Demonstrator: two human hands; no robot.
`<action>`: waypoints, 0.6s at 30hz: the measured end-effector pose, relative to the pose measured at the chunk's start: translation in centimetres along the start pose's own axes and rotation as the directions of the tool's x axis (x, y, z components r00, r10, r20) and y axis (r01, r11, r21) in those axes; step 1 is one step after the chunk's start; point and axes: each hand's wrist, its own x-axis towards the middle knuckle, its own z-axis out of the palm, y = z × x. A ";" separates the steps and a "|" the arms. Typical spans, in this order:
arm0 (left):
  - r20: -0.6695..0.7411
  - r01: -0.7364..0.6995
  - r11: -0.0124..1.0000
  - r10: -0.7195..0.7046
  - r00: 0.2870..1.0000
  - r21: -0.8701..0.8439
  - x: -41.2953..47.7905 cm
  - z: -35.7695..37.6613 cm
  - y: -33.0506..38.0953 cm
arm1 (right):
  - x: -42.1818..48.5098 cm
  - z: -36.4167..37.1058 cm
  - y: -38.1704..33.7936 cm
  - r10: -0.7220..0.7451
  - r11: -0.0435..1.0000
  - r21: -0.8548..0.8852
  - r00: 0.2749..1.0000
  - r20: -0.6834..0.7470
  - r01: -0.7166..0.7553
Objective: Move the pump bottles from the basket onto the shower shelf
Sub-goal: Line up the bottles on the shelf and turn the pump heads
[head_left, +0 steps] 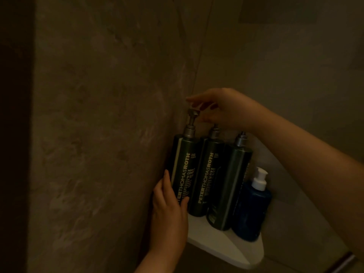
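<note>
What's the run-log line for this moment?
shelf: four bottles upright | left hand: gripping leftmost bottle | right hand: at pump tops | basket: unseen

Head view, looking down, close on corner shelf (226, 247), dim light

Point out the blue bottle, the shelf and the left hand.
blue bottle (251, 211): head view, on its dark blue body.
shelf (226, 251): head view, on its bare white top.
left hand (169, 209): head view, on its back.
</note>
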 end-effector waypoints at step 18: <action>-0.036 -0.011 0.999 0.013 0.999 0.046 0.0 0.1 0.2 | -0.9 1.3 0.0 -0.089 0.994 0.039 0.963 -0.256 0.102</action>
